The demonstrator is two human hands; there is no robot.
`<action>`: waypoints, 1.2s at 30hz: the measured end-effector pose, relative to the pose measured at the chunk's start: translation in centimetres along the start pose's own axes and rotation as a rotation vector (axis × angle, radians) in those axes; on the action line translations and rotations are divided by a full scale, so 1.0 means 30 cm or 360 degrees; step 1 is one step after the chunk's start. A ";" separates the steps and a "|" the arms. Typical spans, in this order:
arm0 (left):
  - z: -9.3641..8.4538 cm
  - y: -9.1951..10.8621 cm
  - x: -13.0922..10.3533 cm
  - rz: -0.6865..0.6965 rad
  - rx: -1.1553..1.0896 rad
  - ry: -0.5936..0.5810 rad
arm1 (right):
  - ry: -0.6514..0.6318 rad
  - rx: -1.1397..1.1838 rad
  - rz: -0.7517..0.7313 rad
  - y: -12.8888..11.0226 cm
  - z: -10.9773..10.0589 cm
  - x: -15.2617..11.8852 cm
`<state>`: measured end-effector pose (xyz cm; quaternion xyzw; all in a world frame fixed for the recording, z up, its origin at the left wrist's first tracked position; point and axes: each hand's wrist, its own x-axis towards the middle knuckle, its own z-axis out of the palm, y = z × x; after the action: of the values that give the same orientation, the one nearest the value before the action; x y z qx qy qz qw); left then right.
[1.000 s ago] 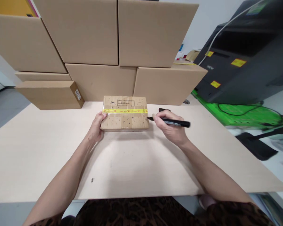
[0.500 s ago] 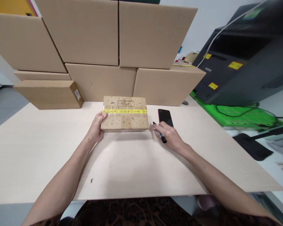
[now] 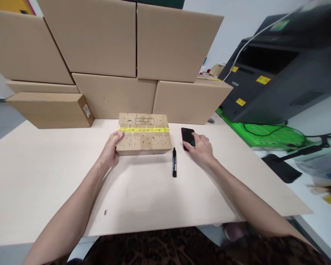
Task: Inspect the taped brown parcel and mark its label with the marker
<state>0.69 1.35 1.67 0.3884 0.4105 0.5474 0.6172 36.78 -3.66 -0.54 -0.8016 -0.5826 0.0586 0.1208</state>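
A small cardboard box (image 3: 143,141) with a yellow tape strip and scattered dark marks lies on the table. At its left side my left hand (image 3: 109,148) is closed on the edge, with the thumb on top and the other fingers mostly hidden. To the right, a black phone (image 3: 187,135) with a red rim lies face up. My right hand (image 3: 202,149) grips the phone across its sides, thumb on the left and fingers on the right. Between the box and that hand, a black marker pen (image 3: 174,163) lies capped or with its dark end pointing away; which, I cannot tell.
Large cartons (image 3: 105,40) are stacked along the back of the pale table (image 3: 143,206). A flatter carton (image 3: 49,110) stands at the back left. On the right are a dark printer (image 3: 264,81), a green package (image 3: 253,134) and a black stand (image 3: 284,169).
My right hand has let go of the marker pen, which now lies beside the box. That hand has moved onto the phone. My left hand stays on the box.
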 end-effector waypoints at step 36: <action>-0.023 -0.013 0.011 -0.0044 0.0025 0.0042 | 0.0508 0.2411 0.0100 -0.092 0.060 -0.187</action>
<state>0.20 1.67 1.05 0.3804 0.4283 0.5406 0.6161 32.06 -7.95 -1.82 -0.5152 -0.3361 0.3282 0.7168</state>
